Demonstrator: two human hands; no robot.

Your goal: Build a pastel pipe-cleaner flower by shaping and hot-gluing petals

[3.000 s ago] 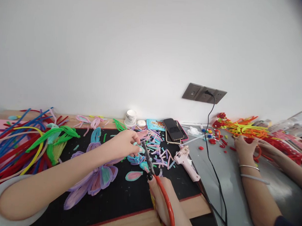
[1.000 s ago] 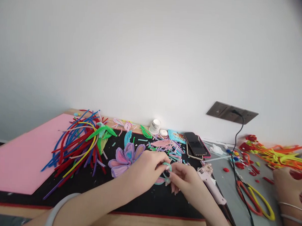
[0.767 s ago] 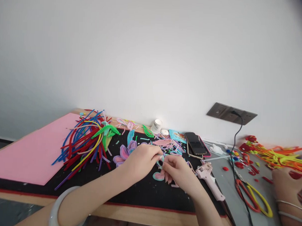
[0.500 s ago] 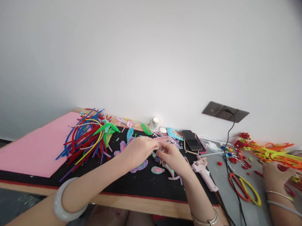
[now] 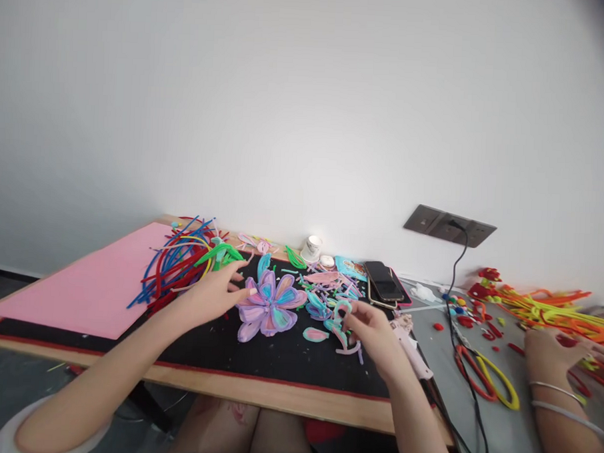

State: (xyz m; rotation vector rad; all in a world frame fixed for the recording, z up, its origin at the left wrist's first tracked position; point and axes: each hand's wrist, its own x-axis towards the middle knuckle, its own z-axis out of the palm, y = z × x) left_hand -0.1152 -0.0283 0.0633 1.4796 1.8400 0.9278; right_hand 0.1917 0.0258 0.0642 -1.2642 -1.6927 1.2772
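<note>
A large purple, pink and blue pipe-cleaner flower [image 5: 270, 306] lies flat on the black mat. At its left edge is my left hand [image 5: 219, 291], open, with thumb and fingers apart and the thumb tip close to or touching a petal. My right hand [image 5: 372, 333] is to the right of the flower, fingers pinched on a small pale pink and teal pipe-cleaner loop [image 5: 342, 310]. Under and beside it lie pipe-cleaner petals, among them a pink and teal petal [image 5: 316, 334]. A pale pink petal [image 5: 324, 277] rests farther back.
Coloured pipe cleaners [image 5: 173, 264] are heaped at left beside pink paper [image 5: 79, 280]. A paper cup [image 5: 312, 249] and phone [image 5: 384, 281] are at the back. A pink glue gun [image 5: 414, 351] and scissors [image 5: 498, 380] lie right, near another person's hand [image 5: 551, 351].
My hands have parted: the left moved left to the flower's edge, the right moved slightly right and down. The pale pink petal now lies on the pile, and the flower is uncovered.
</note>
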